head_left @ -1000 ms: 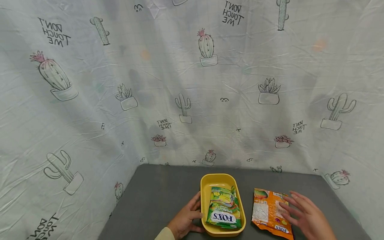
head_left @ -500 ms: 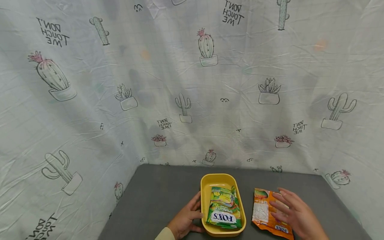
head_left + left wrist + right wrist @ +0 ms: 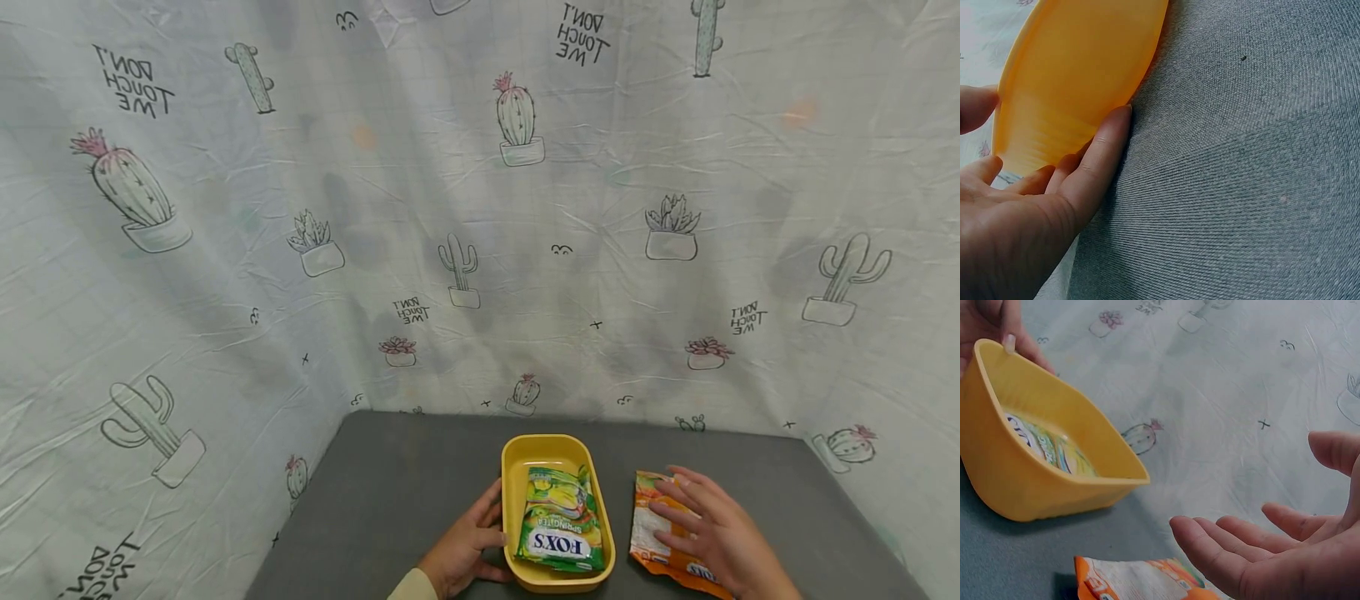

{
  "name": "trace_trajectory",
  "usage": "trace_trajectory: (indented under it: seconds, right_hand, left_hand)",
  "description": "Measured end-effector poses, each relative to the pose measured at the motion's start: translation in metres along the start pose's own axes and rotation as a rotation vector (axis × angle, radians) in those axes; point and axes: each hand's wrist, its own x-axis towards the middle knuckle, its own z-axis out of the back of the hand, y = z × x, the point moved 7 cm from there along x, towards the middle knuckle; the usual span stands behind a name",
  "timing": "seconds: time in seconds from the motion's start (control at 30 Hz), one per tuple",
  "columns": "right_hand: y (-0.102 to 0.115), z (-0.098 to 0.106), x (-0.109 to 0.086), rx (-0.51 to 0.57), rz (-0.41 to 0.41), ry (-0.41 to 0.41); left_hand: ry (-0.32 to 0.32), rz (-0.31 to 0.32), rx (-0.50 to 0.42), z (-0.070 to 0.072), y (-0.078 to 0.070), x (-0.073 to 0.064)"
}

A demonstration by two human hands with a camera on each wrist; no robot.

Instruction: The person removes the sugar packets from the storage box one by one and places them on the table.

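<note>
A yellow plastic tub (image 3: 546,447) stands on the grey table, with a green candy bag (image 3: 558,523) marked FOX'S Spring Tea lying inside it. My left hand (image 3: 468,542) holds the tub's left side, thumb at the rim and fingers against the outer wall (image 3: 1079,75). To the right of the tub lies an orange candy bag (image 3: 649,525), its printed white panel facing up. Above that bag hovers my right hand (image 3: 716,529), fingers spread and holding nothing; it hides the bag's right part. In the right wrist view a gap shows between the fingertips (image 3: 1182,526) and the orange bag.
The grey table (image 3: 405,467) extends left of the tub and behind both bags. Close behind it hangs a pale cloth (image 3: 600,350) printed with cacti, which also closes off the left and right sides.
My right hand has shifted left across the orange bag, covering more of its middle. The left hand, the tub and both bags stay where they were.
</note>
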Motion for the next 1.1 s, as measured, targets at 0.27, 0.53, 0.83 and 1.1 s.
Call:
trace_trajectory:
  seconds: [0.27, 0.53, 0.83, 1.1]
  right_hand:
    - [0.000, -0.016, 0.001, -0.015, 0.007, 0.048]
    - [-0.002, -0.029, 0.002, -0.006, -0.016, 0.116]
    - [-0.002, -0.046, 0.003, -0.014, 0.008, 0.147]
    - [-0.005, -0.065, 0.007, -0.028, 0.002, 0.161]
  left_hand:
    - [-0.004, 0.003, -0.004, 0.001, 0.001, 0.000]
    - [0.002, 0.006, -0.010, 0.001, 0.000, 0.000]
    - [0.010, 0.009, -0.011, 0.000, 0.000, 0.000]
    - [0.005, 0.010, -0.010, 0.001, 0.001, 0.001]
